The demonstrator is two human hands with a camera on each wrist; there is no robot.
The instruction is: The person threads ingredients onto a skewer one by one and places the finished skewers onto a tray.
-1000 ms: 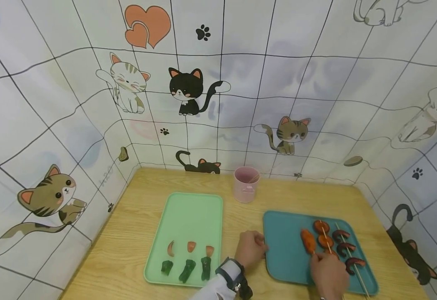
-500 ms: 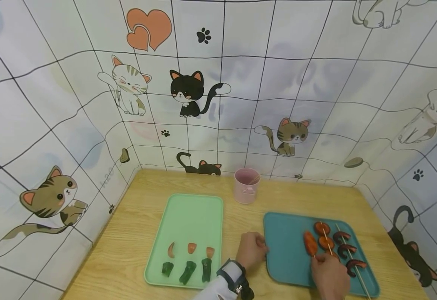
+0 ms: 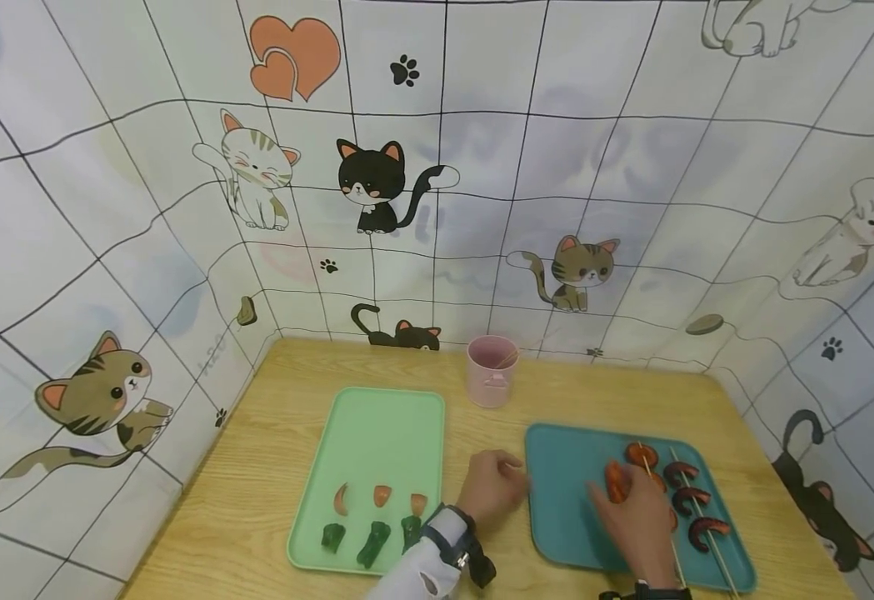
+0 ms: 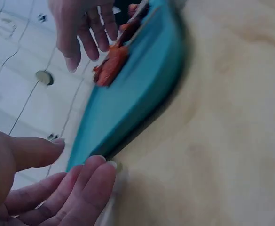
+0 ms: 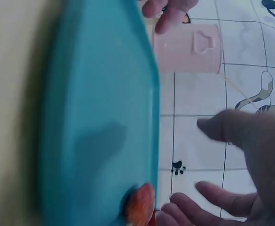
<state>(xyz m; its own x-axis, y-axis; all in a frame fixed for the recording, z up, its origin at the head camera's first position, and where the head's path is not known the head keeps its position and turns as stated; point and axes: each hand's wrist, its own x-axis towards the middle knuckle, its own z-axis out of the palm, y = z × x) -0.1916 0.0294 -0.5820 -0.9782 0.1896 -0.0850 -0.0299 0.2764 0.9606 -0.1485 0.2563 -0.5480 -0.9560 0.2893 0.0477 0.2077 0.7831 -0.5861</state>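
With left hand (image 3: 491, 490) relaxed beside the blue tray (image 3: 566, 492) and right hand (image 3: 637, 525) empty above it, avoid nudging the red-orange food (image 3: 616, 482).

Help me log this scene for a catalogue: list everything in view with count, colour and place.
Table: one, light wood, below the wall covering
Wall covering: white with black lines and printed cats, behind and beside
Cup: one, pink, back middle
Stick: at least one, pale, in cup
Left tray: one, light green
Small slices: three, orange-pink, on left tray
Chunks: three, dark green, nearer the person
Right tray: one, teal
Elongated piece: one, orange-red, on right tray
Skewers: two visible, pale, on right tray
Round slices: partly hidden, red-brown, on left skewer
Curled pieces: three, dark red, on right skewer
Sleeve: one, white, left arm
Wristbands: two, black, one per wrist
Left hand: one, at right tray's left edge
Right hand: one, over right tray
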